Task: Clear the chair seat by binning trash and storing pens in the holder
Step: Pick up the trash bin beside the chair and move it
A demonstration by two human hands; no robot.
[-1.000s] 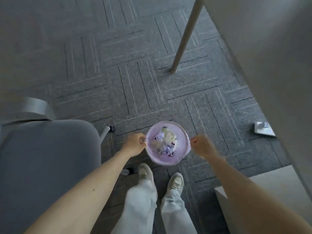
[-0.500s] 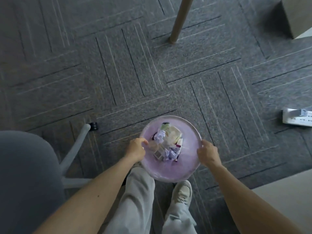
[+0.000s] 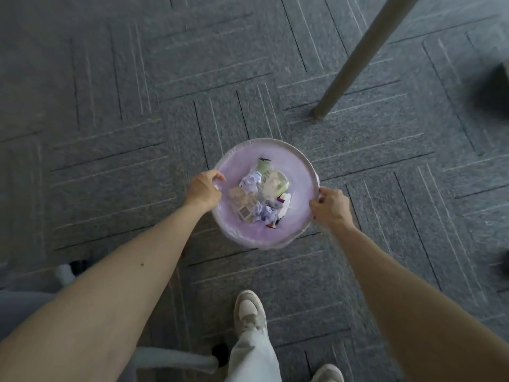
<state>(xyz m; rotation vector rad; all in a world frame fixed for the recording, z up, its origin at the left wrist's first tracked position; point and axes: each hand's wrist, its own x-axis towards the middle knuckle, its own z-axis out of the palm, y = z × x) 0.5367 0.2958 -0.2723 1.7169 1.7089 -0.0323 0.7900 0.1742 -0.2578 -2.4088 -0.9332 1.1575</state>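
A round bin (image 3: 300, 172) lined with a pale purple bag shows against the grey carpet-tile floor (image 3: 110, 119). The left grip (image 3: 202, 188) curls over its left rim and the right grip (image 3: 332, 206) pinches its right rim. Crumpled paper and wrapper trash (image 3: 261, 194) lies inside. A slanted desk leg (image 3: 355, 56) meets the floor beyond the bin. A grey chair base (image 3: 176, 362) and a pale shoe (image 3: 249, 312) are near the bottom edge.

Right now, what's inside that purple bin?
Crumpled paper and printed wrappers lie piled in the bin, whose rim the left hand and right hand grip. Whatever lies beneath the pile is hidden.
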